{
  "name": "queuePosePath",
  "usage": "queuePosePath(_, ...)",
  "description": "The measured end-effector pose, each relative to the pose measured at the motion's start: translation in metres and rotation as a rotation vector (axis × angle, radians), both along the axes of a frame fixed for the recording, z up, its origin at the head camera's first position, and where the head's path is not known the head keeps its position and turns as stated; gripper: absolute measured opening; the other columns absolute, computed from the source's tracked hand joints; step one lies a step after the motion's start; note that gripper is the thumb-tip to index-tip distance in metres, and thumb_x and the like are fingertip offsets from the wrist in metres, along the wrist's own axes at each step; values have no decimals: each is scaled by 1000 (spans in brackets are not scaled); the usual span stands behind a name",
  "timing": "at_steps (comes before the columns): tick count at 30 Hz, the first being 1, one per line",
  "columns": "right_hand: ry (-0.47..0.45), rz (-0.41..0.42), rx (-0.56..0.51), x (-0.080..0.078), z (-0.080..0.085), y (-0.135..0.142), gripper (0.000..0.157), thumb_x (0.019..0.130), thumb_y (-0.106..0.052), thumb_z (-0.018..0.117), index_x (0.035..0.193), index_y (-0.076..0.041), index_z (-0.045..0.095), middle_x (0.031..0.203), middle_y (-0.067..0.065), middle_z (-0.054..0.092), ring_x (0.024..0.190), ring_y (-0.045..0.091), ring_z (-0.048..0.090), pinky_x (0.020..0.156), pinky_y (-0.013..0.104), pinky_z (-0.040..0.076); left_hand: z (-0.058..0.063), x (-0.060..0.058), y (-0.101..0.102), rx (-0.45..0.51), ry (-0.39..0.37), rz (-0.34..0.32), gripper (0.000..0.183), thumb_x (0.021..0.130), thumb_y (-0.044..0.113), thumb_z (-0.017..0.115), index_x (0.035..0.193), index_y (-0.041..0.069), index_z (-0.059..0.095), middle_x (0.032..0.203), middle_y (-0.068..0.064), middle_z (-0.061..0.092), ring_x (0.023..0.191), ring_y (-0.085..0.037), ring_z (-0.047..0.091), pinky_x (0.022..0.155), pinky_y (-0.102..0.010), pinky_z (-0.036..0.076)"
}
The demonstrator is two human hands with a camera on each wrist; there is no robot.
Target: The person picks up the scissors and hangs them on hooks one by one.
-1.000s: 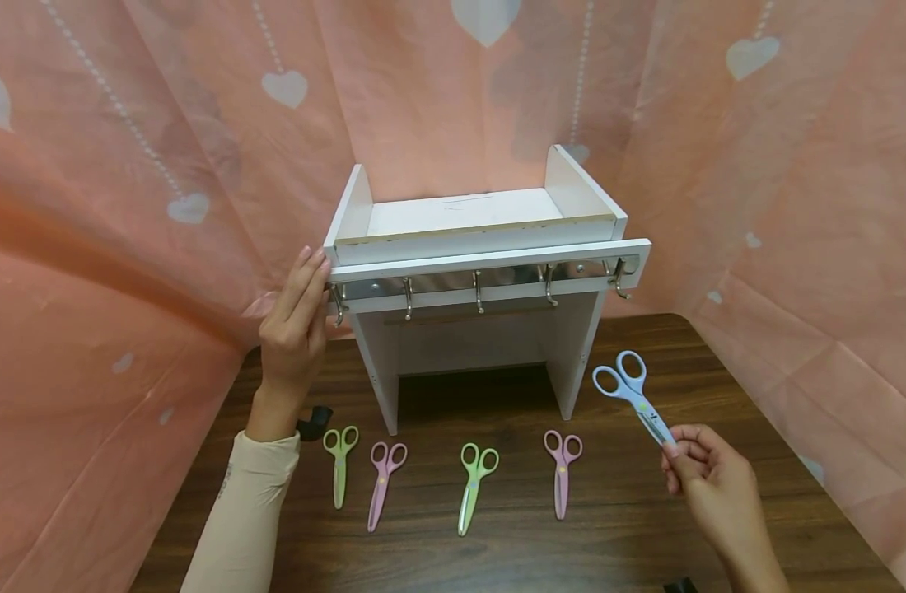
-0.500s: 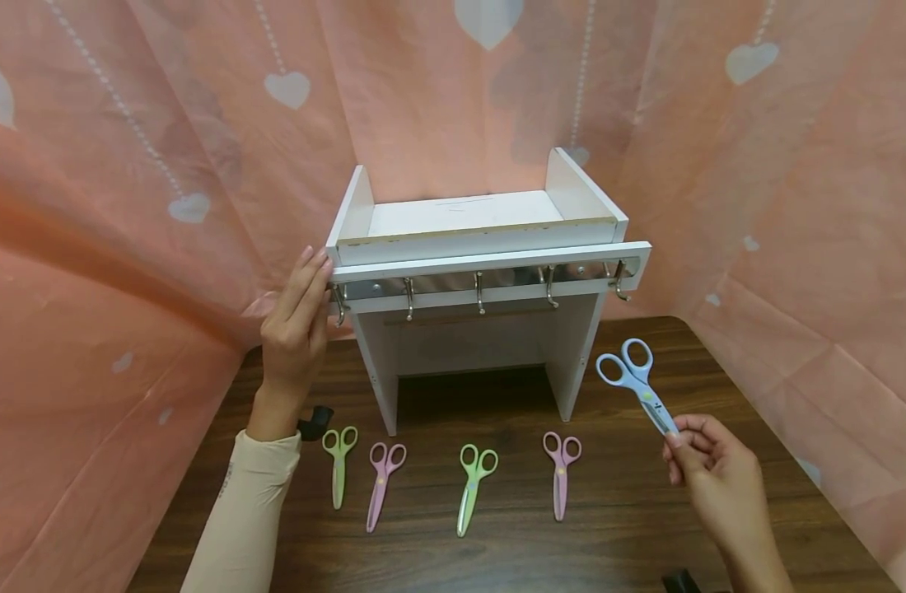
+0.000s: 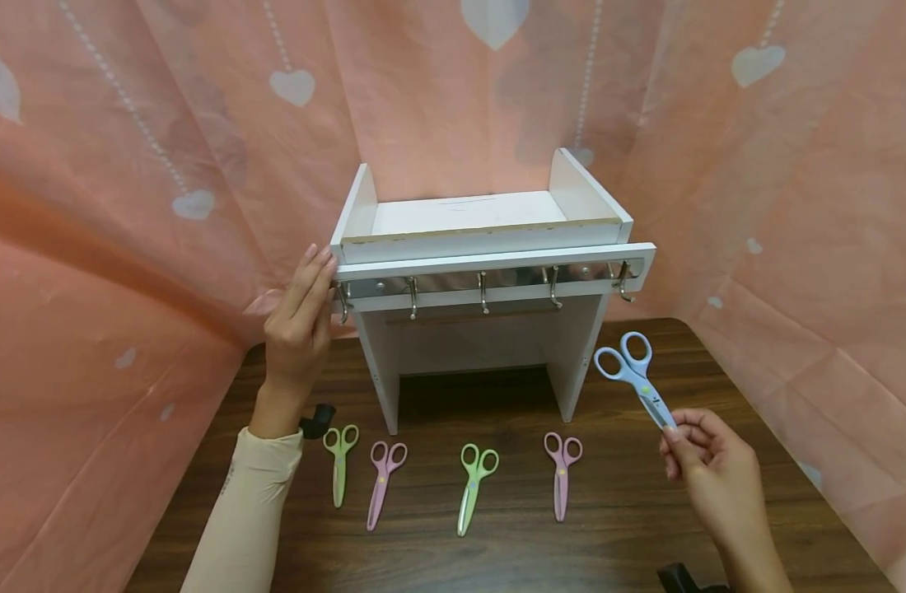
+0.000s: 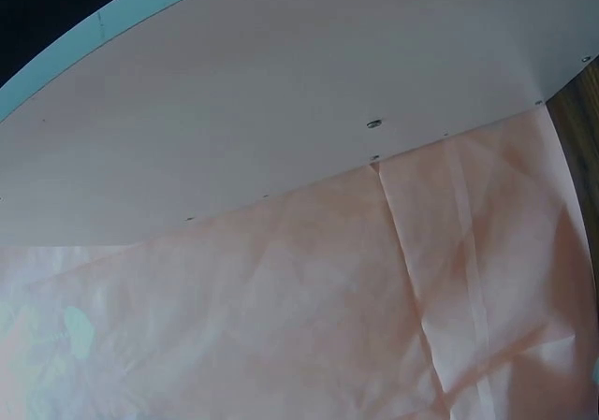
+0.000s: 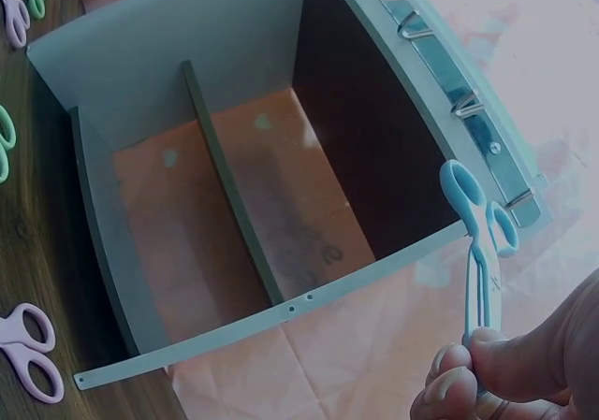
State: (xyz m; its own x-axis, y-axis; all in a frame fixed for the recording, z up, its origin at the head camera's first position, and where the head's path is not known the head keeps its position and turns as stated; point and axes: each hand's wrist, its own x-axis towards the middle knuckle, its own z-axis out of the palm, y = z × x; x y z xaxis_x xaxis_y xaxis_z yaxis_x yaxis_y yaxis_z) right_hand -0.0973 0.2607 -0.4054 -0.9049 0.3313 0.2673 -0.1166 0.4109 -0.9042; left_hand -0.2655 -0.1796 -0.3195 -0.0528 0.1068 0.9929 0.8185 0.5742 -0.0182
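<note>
Pinching the blade end [image 3: 655, 405], the right hand [image 3: 720, 473] holds light-blue plastic scissors [image 3: 644, 389], looped handles [image 3: 631, 372] toward eleven o'clock; the straight-fingered left hand [image 3: 293, 329] touches a white, boxy shelf [image 3: 490, 241].

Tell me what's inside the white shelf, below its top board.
In the right wrist view, a crosspiece runs between the side panels, with pink cloth showing behind it. In the head view, the hook rail covers the upper part of that space.
</note>
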Motion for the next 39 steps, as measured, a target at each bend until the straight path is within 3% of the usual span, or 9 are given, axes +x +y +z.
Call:
queuePosePath(28,46,-38,23,-5,16,-6,7,102,-3,59,107,2,60,75,5,64,53,12,56,48,22,51,-1,1,2,12,8,-9,40,87,-18,67,125,-4,69,128,-20,67,127,-41,58,105,-41,51)
queuePosePath(39,73,-32,-56,-11,21,-7,6,101,0,60,106,3,60,74,5,64,52,12,56,46,21,50,-1,-1,3,16,15,-2,42,86,-19,67,124,-4,70,129,-19,67,125,-42,59,105,-41,51)
